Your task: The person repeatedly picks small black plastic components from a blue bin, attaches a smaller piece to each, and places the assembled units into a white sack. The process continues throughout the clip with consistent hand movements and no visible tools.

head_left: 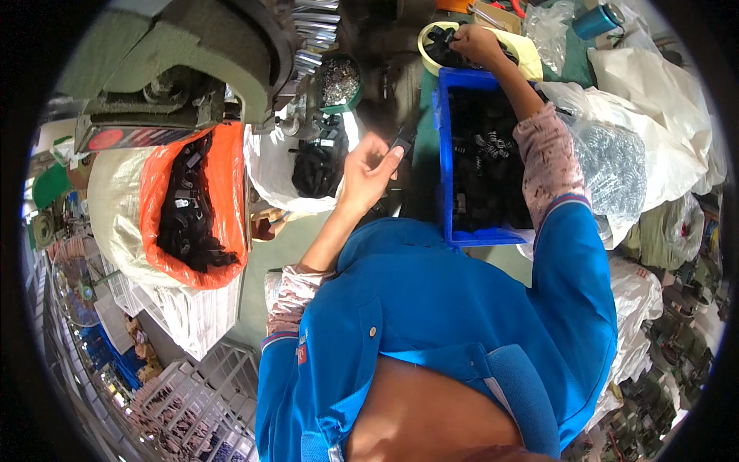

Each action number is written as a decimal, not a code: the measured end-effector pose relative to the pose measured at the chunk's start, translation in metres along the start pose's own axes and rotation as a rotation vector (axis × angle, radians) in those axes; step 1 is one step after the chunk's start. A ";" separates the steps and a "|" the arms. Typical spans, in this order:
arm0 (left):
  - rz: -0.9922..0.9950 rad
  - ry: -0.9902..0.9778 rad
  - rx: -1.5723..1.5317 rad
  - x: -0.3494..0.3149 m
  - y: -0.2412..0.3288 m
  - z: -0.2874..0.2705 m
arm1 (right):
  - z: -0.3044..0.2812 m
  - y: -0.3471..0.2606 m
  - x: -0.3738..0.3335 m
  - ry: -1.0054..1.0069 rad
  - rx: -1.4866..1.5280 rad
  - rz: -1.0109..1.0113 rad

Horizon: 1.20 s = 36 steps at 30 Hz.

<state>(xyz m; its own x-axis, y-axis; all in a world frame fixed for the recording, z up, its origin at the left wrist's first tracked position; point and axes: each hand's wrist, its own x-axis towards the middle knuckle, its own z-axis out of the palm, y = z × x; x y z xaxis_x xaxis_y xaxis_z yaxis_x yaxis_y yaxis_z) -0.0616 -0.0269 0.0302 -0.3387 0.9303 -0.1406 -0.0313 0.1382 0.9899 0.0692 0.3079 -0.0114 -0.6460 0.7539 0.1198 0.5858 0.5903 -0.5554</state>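
Observation:
My left hand (368,171) pinches a small black plastic part (402,143) between thumb and fingers, in front of my body. My right hand (479,45) reaches over a yellow bowl (528,60) at the far right. Its fingers are closed down among small black parts (439,48) there; whether one is gripped I cannot make out. A blue bin (445,158) stands between that bowl and me, filled with dark parts and some shiny metal pieces (493,144). Left of my left hand, a white-lined container (265,165) holds more black parts (317,158).
A green machine (173,58) looms at the upper left. Below it, an orange-lined sack (229,276) holds black parts. A green bowl (352,104) of small metal pieces stands farther off. Plastic bags (612,162) crowd the right; a blue cylinder (597,21) lies behind them.

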 end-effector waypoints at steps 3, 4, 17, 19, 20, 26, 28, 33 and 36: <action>0.038 0.012 -0.001 -0.006 -0.005 -0.009 | 0.018 0.006 0.010 -0.129 -0.130 -0.085; 0.041 0.026 -0.010 -0.008 -0.005 -0.012 | 0.022 0.009 0.011 -0.158 -0.186 -0.103; 0.147 -0.093 -0.237 0.001 -0.002 -0.051 | -0.054 -0.088 -0.077 -0.170 1.036 0.292; 0.147 -0.108 -0.174 0.004 0.001 -0.061 | -0.043 -0.121 -0.096 -0.198 1.059 0.212; 0.149 -0.077 -0.243 0.004 0.006 -0.063 | -0.031 -0.127 -0.104 -0.207 1.102 0.197; 0.220 -0.059 -0.025 0.002 0.000 -0.102 | 0.008 -0.195 -0.133 -0.230 1.038 0.040; 0.250 -0.037 0.009 -0.004 0.004 -0.112 | 0.014 -0.216 -0.136 -0.224 0.985 0.044; 0.340 -0.018 0.133 -0.012 0.011 -0.134 | 0.025 -0.247 -0.133 -0.246 0.866 0.055; 0.319 -0.026 0.208 -0.015 0.016 -0.146 | 0.030 -0.257 -0.131 -0.242 0.800 0.026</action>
<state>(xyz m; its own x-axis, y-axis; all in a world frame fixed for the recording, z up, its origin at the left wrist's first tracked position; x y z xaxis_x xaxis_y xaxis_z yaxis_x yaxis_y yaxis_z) -0.1939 -0.0880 0.0511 -0.2762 0.9458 0.1707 0.2643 -0.0961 0.9597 -0.0116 0.0487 0.0905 -0.7778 0.6278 -0.0299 0.1363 0.1220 -0.9831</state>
